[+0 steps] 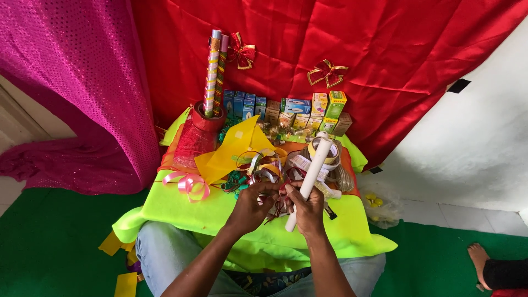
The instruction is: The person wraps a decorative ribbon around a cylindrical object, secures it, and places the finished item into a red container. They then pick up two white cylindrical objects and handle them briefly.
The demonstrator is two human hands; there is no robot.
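My right hand point(308, 209) grips a white tube point(311, 175) that slants up and away from me. Beside it, my left hand point(250, 206) pinches a thin red ribbon point(276, 206) right next to the tube's lower end; the fingers of both hands nearly touch. Both hands hover over a neon green cloth point(181, 206) covering a small table. Just beyond the hands lies a heap of curled ribbons and tape rolls point(264, 168).
A pink ribbon bow point(188, 184) lies at left, yellow paper sheets point(231, 148) behind. A red holder point(201, 129) carries striped wrapping rolls point(212, 71). Small boxes point(291, 110) line the back under red drapery with two bows point(327, 71). Another person's foot point(478, 258) at right.
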